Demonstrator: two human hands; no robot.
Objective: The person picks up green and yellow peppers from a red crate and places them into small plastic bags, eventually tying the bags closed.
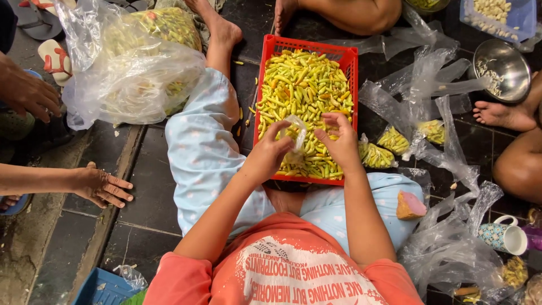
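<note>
A red plastic crate (307,45) full of small yellow-green chillies (305,85) lies on the dark floor in front of me. Over its near end my left hand (271,152) and my right hand (339,141) both pinch a small clear plastic bag (297,135). The bag hangs between my fingers, with chillies showing through it. I sit with my legs in pale blue trousers around the crate.
A big clear sack of chillies (141,62) lies at the left. Small filled bags (392,141) and loose plastic (446,243) lie at the right, with a steel bowl (508,68) and a mug (505,237). Other people's hands (104,186) and feet (497,113) surround me.
</note>
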